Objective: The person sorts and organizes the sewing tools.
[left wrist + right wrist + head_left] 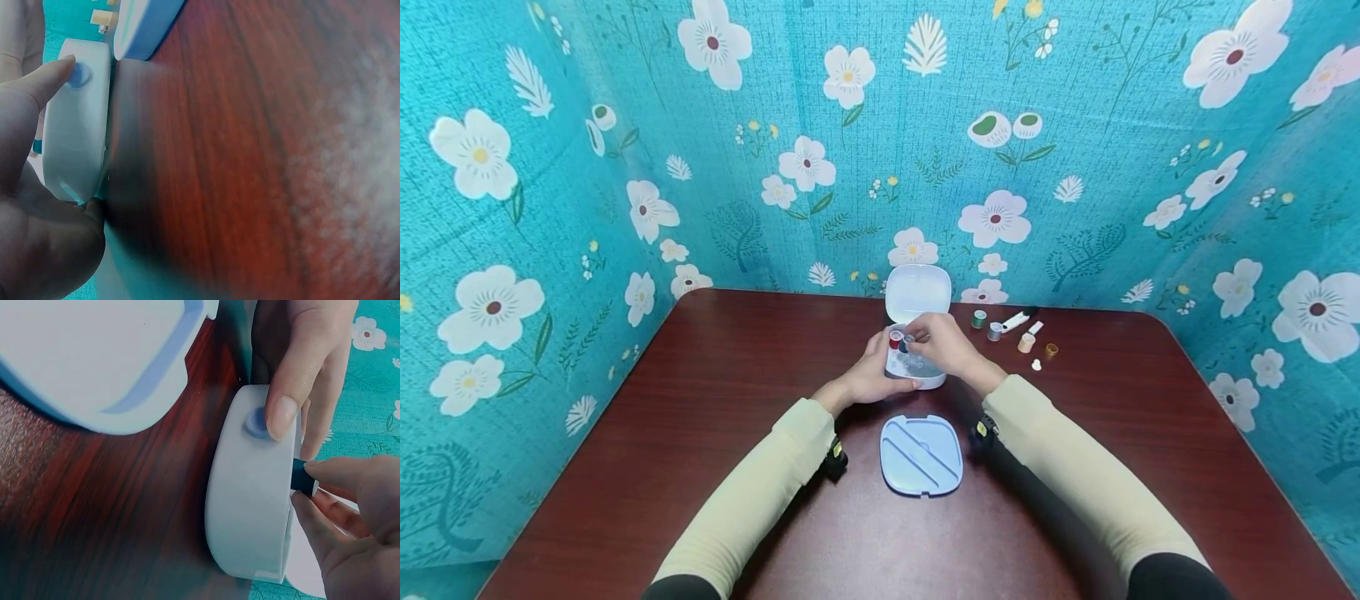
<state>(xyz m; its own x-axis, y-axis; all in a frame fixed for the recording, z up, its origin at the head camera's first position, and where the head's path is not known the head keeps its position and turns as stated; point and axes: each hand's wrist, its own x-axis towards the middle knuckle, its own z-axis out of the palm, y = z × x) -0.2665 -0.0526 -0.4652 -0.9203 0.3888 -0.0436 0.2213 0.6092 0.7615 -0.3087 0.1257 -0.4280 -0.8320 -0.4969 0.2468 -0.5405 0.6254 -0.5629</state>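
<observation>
A white sewing box (934, 382) stands on the table with its lid (917, 287) raised at the back. My left hand (874, 377) grips the box at its left side, the thumb by the round blue button (256, 423) on the front wall. Between the thumb and fingers of my right hand (949, 343) is a dark thread spool (302, 478), pinched upright at the box's open top. Beside it a red thread spool (895, 340) stands in the box. In front of the box lies a light blue tray-like panel (921, 454) with diagonal ridges.
Right of the box lie a green spool (978, 319), a grey spool (995, 332), a slim white tool (1016, 322), a beige spool (1026, 342), a gold thimble-like ring (1052, 351) and a small white piece (1037, 364). A flowered turquoise cloth (850, 192) hangs behind the table.
</observation>
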